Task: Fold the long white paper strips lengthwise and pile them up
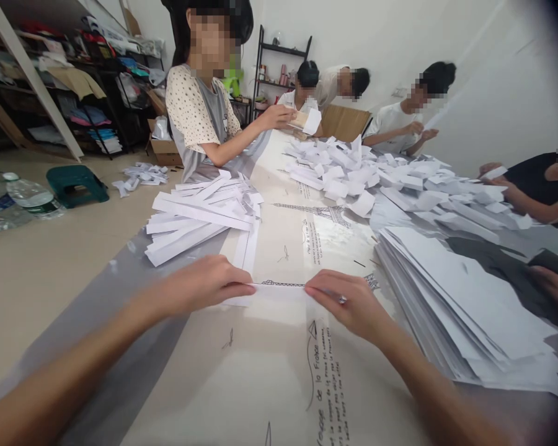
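Note:
Between my two hands a white paper strip [279, 295] is stretched level, just above the printed tablecloth [260, 384]. My left hand [209, 282] pinches its left end between thumb and fingers. The right end is pinched by my right hand [346, 303], which wears a ring with a small shiny stone. Beyond my left hand lies a loose pile of long white paper strips [199, 217]. To the right of my right hand, a thick stack of white paper sheets [460, 303] is fanned out on the table.
A large heap of folded white paper pieces [353, 167] covers the far right. Several people sit around the table; one person [199, 118] at the left holds papers. On the floor are a green stool [77, 184], plastic bottles [32, 195] and more paper strips [142, 175].

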The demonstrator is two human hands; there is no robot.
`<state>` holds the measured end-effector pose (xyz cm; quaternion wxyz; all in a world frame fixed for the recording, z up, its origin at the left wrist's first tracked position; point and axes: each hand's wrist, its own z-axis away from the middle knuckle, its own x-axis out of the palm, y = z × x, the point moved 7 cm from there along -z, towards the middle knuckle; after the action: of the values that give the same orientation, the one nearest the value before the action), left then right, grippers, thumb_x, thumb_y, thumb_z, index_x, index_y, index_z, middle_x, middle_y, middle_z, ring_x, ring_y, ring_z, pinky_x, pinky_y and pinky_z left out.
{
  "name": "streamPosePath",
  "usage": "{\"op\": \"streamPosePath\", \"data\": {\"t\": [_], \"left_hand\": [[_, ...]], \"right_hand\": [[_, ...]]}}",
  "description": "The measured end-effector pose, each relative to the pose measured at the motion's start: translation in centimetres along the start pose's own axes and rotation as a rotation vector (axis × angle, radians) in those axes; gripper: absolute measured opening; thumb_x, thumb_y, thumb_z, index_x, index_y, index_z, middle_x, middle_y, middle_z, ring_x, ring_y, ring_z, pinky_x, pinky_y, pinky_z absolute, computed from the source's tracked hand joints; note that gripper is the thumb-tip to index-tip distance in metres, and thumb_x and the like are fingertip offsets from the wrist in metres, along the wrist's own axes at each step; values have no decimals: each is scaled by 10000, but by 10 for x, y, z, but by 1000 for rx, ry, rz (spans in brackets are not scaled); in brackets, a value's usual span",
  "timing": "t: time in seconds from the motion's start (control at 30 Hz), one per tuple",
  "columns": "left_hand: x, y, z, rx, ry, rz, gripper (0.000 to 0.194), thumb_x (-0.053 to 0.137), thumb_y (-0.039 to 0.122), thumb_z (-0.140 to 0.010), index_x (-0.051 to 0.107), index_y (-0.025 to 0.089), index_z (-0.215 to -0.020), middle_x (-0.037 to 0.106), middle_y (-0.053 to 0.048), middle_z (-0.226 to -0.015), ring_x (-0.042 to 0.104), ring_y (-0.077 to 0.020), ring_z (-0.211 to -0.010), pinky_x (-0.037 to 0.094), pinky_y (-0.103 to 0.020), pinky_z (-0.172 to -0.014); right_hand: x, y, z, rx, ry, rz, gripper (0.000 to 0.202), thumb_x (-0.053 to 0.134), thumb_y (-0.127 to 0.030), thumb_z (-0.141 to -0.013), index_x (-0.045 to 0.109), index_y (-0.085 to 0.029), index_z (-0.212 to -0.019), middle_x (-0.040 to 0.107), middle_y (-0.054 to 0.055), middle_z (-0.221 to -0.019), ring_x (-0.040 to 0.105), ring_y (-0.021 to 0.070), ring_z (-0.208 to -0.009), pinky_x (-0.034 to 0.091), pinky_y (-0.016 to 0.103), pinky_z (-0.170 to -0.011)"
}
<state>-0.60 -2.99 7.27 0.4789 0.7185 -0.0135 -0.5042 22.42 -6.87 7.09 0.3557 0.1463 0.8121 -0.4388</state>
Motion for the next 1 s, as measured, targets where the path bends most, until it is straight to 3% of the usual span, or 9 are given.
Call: {"op": "streamPosePath", "data": {"t": [0.1,0.17,0.27,0.37,0.67,0.77,0.9,1.0], "left_hand": [[-7,-2,3,-31,-120,45,472,529,510,-1004,570,208,-643,431,19,-561,389,-125,-506,258,-290,-525],[-9,-7,5,-81,-189,185,460,558,535,-983,624,205,-668,506,9,-595,449,-123,-512,297,-266,-502],[-4,-20,7,-198,-289,410,394,614,569,-944,743,209,-848,669,-19,-750,570,-124,-531,401,-228,-497],[0,-32,6,-240,-309,514,377,660,567,-919,779,211,-954,730,-39,-835,625,-123,-537,465,-215,-520],[2,-44,4,-181,-272,488,386,621,549,-954,786,202,-990,749,-55,-813,694,-176,-712,506,-218,-622],[2,-44,5,-183,-301,471,392,624,555,-946,780,198,-984,736,-53,-795,675,-175,-700,489,-223,-617],[5,-32,4,-159,-329,349,383,634,548,-938,751,184,-921,654,-19,-729,554,-130,-615,389,-216,-554],[13,-13,-1,-123,-296,275,407,561,546,-977,716,181,-884,571,-2,-721,445,-114,-601,313,-232,-535]], "right_hand": [[-21,14,-1,162,93,-109,200,665,-401,-949,757,-270,-828,724,31,-783,623,187,-676,488,326,-585],[-30,30,2,311,157,-202,214,744,-451,-881,757,-260,-784,705,28,-736,572,168,-603,437,309,-520],[-32,51,9,491,214,-318,259,805,-505,-805,775,-248,-800,692,34,-718,530,149,-555,382,284,-460],[-27,64,12,576,216,-416,308,813,-535,-785,788,-231,-828,718,65,-772,607,184,-628,449,294,-501],[-12,76,11,618,101,-578,370,744,-581,-841,820,-221,-879,724,65,-829,610,186,-698,513,310,-596],[-17,76,11,600,145,-527,341,777,-562,-816,830,-227,-854,747,75,-826,626,200,-700,524,327,-610],[-22,64,9,554,210,-437,279,782,-521,-822,830,-246,-813,759,65,-782,652,204,-673,508,325,-577],[-12,46,4,488,156,-412,282,757,-506,-851,818,-242,-773,719,38,-665,625,177,-583,472,307,-521]]}}
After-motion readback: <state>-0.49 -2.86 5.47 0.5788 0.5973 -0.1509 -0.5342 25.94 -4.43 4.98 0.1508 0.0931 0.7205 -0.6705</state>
